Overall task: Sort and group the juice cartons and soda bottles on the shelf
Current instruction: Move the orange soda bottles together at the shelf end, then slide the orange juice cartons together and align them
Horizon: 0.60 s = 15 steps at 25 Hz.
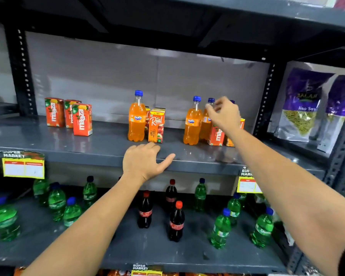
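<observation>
**Two hands up at the drinks shelf**

Two bare hands, both empty. Left hand [142, 161] at centre frame, lying flat and open on the front edge of the grey shelf [72, 144], fingertips just below the Real apple carton [156, 126]. Right hand [224, 114] at right of centre, raised and loosely open, fingers curled near the cap of a Fanta bottle [206, 120], holding nothing.

Three Maaza cartons [68, 115] grouped at left of the shelf. One Fanta bottle [136, 118] standing at centre, just beside the Real carton. Another Fanta bottle [192, 122] at right.

Partly hidden behind the right hand and wrist: a Maaza carton [215, 136], one more carton and a third blue cap. Hard to tell what hides behind the Real carton. Blurry green and dark bottles [176, 222] on the lower shelf.
</observation>
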Available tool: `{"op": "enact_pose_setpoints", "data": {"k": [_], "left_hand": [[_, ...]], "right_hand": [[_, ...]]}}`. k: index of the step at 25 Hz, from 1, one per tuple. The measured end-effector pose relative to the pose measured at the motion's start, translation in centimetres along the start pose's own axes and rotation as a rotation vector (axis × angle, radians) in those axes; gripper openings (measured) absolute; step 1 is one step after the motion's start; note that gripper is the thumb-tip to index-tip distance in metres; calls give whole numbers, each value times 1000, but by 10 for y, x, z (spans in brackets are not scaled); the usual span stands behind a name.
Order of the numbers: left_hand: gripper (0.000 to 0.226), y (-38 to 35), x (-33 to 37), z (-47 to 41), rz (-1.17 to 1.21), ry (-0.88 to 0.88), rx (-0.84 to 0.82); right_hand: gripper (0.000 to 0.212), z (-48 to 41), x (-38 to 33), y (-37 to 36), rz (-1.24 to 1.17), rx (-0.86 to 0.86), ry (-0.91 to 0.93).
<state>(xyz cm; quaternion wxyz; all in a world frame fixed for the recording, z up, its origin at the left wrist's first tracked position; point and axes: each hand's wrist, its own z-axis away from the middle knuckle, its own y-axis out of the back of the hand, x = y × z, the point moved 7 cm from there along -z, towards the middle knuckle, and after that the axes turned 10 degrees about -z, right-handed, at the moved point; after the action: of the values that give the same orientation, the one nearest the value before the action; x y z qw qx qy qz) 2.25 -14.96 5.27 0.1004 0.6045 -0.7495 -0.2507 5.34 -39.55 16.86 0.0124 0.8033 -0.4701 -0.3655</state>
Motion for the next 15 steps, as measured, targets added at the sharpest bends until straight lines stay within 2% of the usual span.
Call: {"op": "enact_pose_setpoints", "data": {"k": [2, 5, 7, 11, 15], "left_hand": [[63, 0, -1, 0, 7, 11, 4], [62, 1, -1, 1, 18, 18, -9], [62, 3, -1, 1, 20, 19, -23], [66, -1, -6, 2, 17, -23, -46], [81, -5, -60, 16, -31, 28, -95]], "right_hand": [[44, -11, 11, 3, 237, -143, -6], [50, -7, 37, -14, 473, -499, -76], [49, -5, 41, -15, 453, -540, -72], [37, -1, 39, -5, 195, -656, -238], [45, 17, 11, -16, 50, -772, -193]]}}
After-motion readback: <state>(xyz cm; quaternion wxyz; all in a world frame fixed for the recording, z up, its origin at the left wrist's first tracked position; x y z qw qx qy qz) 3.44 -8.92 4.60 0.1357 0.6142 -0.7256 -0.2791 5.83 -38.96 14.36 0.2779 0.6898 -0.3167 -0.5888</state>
